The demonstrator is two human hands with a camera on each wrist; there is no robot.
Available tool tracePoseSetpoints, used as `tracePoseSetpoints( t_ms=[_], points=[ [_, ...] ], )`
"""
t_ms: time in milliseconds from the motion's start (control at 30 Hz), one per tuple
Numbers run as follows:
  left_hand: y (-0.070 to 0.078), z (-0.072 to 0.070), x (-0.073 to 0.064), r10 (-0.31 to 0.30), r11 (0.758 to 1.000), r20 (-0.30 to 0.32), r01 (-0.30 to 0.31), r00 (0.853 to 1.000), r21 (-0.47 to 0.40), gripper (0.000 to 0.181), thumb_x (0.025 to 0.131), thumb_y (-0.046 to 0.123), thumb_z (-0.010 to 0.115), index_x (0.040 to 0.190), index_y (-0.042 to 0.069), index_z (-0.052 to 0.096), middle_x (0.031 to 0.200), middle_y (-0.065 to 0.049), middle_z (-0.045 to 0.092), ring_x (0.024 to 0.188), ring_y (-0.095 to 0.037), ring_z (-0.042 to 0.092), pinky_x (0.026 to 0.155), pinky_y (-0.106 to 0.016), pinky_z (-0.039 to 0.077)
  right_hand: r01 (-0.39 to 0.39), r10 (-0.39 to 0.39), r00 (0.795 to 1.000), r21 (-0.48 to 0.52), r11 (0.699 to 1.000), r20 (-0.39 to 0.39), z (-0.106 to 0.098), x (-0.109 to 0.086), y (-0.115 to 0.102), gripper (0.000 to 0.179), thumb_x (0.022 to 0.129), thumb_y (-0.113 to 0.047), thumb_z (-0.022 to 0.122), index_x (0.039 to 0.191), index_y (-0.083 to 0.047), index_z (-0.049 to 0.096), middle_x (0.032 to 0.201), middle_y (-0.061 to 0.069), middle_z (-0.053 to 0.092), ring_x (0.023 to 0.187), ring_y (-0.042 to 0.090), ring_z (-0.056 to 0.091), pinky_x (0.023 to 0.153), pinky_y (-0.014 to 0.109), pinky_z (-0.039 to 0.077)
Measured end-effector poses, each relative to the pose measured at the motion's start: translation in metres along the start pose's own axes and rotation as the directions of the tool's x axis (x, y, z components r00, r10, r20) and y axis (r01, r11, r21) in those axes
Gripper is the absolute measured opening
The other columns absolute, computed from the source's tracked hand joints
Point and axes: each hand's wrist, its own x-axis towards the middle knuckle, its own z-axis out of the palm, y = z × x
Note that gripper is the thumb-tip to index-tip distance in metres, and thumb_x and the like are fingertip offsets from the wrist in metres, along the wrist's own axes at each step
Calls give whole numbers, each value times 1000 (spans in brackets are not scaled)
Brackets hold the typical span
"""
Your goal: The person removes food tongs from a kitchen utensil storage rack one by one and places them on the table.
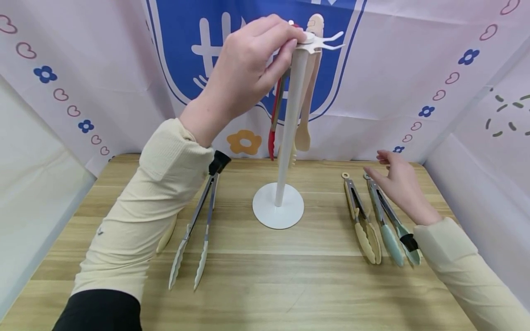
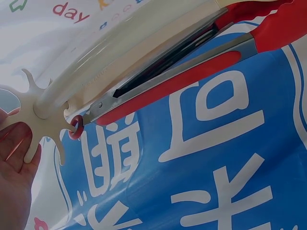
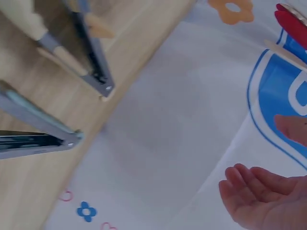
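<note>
A white utensil stand with a round base and a hooked top stands upright on the table. My left hand holds its top, and the left wrist view shows the fingers around the prongs. Red-tipped metal tongs hang by a ring from one prong. Beige tongs hang behind the pole. On the right, my right hand is held with loosely extended fingers, holding nothing. It is nearest to pale blue-green tongs with a black band. Cream-tipped tongs lie beside them.
Metal tongs with a black end and whitish tips lie spread on the left of the wooden table. A cream tip shows beside my left sleeve. Behind the table hangs a printed cloth.
</note>
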Motion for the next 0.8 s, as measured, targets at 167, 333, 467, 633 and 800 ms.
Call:
tracePoseSetpoints(
  t_ms=[167, 333, 467, 633, 800],
  points=[
    [0, 0, 0, -13, 1000, 3, 13, 1000, -3, 32, 97, 19, 40, 114, 0, 60, 108, -13, 60, 99, -19, 54, 90, -19, 42, 53, -52, 998, 30, 998, -38, -3, 5, -18, 60, 90, -32, 55, 132, 7, 37, 124, 27, 46, 110, 40, 45, 90, 53, 37],
    [1, 0, 0, -14, 1000, 8, 14, 1000, 0, 32, 97, 19, 39, 114, 0, 60, 108, -13, 60, 99, -19, 54, 91, -19, 41, 88, -84, 994, 69, 994, -64, -4, 10, -34, 58, 89, -32, 56, 132, 4, 38, 126, 24, 45, 112, 39, 44, 92, 52, 37],
    [1, 0, 1, -33, 999, 15, 33, 999, -6, 32, 97, 20, 40, 115, 1, 60, 109, -12, 60, 100, -19, 54, 91, -19, 41, 107, -97, 991, 109, 988, -94, -2, 14, -45, 58, 89, -32, 58, 132, 2, 40, 126, 22, 46, 112, 37, 45, 92, 51, 39],
    [0, 0, 0, 0, 1000, 5, 0, 1000, 20, 33, 98, 19, 38, 114, -1, 59, 108, -13, 61, 98, -20, 54, 89, -19, 42, 144, -122, 982, 148, 978, -145, 2, 19, -58, 56, 87, -30, 60, 131, 1, 42, 125, 19, 48, 111, 34, 47, 92, 48, 39],
    [1, 0, 0, -6, 1000, 0, 6, 1000, 7, 33, 97, 19, 40, 114, -1, 60, 107, -14, 61, 97, -20, 54, 89, -20, 43, 207, -168, 965, 194, 959, -199, 5, 25, -72, 54, 86, -23, 63, 129, 3, 43, 123, 19, 50, 111, 33, 48, 95, 44, 39]
  ],
)
